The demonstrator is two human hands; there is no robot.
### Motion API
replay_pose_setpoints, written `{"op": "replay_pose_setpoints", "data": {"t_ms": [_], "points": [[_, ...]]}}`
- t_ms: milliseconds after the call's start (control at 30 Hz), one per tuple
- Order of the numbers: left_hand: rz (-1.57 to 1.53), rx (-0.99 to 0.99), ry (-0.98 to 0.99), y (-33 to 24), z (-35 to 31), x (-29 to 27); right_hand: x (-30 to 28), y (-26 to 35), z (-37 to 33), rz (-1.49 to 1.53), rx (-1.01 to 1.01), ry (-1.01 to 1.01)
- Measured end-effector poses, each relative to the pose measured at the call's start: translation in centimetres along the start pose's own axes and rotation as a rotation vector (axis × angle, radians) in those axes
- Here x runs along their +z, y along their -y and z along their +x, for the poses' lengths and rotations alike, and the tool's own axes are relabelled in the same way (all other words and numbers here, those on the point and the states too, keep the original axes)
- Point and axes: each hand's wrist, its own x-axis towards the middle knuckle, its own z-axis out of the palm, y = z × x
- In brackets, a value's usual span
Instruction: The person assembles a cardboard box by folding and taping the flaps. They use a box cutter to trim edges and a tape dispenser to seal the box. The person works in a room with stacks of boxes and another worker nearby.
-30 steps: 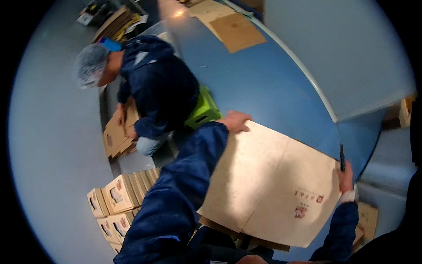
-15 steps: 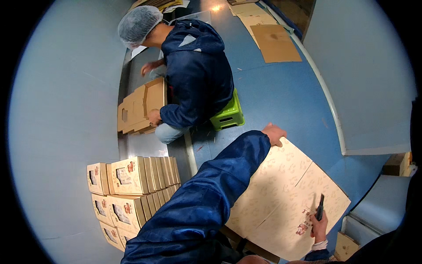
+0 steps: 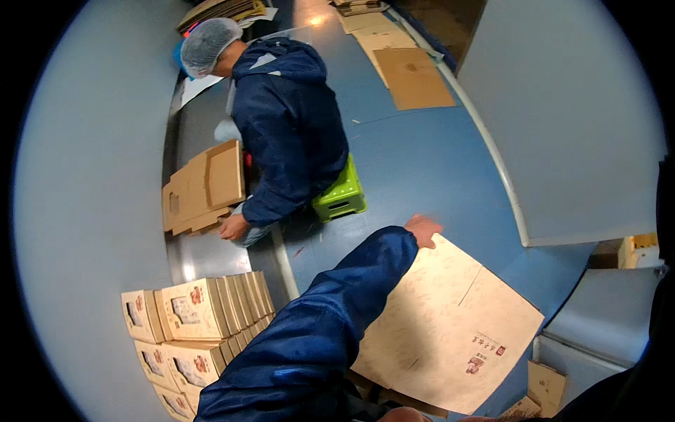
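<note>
1. Sheet: the cream printed cardboard sheet (image 3: 457,330) lies at lower right of centre, directly in front of the person, one corner pointing up. It has narrow slits and a reddish printed emblem.
2. Left hand: the left hand (image 3: 424,229) touches the sheet's upper corner. The fingers are blurred — whether they grip cannot be told. The arm, in a dark blue sleeve (image 3: 316,302), crosses the sheet's left side.
3. Right hand: out of view; state cannot be told.
4. Left of the sleeve: stacked cream boxes (image 3: 193,309) with cut-out windows stand in rows.
5. Beyond the boxes: a co-worker (image 3: 288,126) in a hairnet sits on a green stool (image 3: 342,193), one hand (image 3: 234,226) beside a brown carton (image 3: 207,184).
6. Far floor: a brown board (image 3: 415,79) overlaps paler sheets (image 3: 376,39) on the blue floor (image 3: 436,162).
</note>
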Motion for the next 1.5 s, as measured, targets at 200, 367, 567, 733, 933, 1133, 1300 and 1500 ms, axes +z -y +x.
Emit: {"op": "replay_pose_setpoints", "data": {"t_ms": [200, 367, 567, 733, 933, 1133, 1300, 1500], "points": [[0.035, -0.012, 0.101, 0.6, 0.0, 0.3, 4.2, 7.1, -1.9, 0.482, 0.452, 0.052], [0.094, -0.064, 0.133, -0.4, 0.0, 0.2, 7.0, 9.4, -1.2, 0.625, 0.497, 0.084], [0.041, -0.075, 0.124, -0.1, 0.1, 0.3, 8.5, 11.0, -0.2, 0.715, 0.521, 0.115], [-0.003, -0.02, 0.013, 0.9, 0.0, 1.2, 9.4, 11.8, 1.0, 0.774, 0.534, 0.15], [-0.005, -0.039, 0.008, 1.2, 0.3, 1.7, 10.0, 12.5, 3.3, 0.809, 0.541, 0.189], [-0.072, -0.04, 0.117, -0.5, 1.1, 0.8, 9.2, 11.9, 4.3, 0.825, 0.563, 0.151], [-0.066, -0.111, 0.082, 0.6, -0.3, 0.7, 9.5, 11.6, 4.9, 0.836, 0.581, 0.171], [-0.154, -0.12, 0.069, 3.1, -1.1, -0.2, 9.2, 11.4, 6.8, 1.005, 0.508, 0.305]]}}
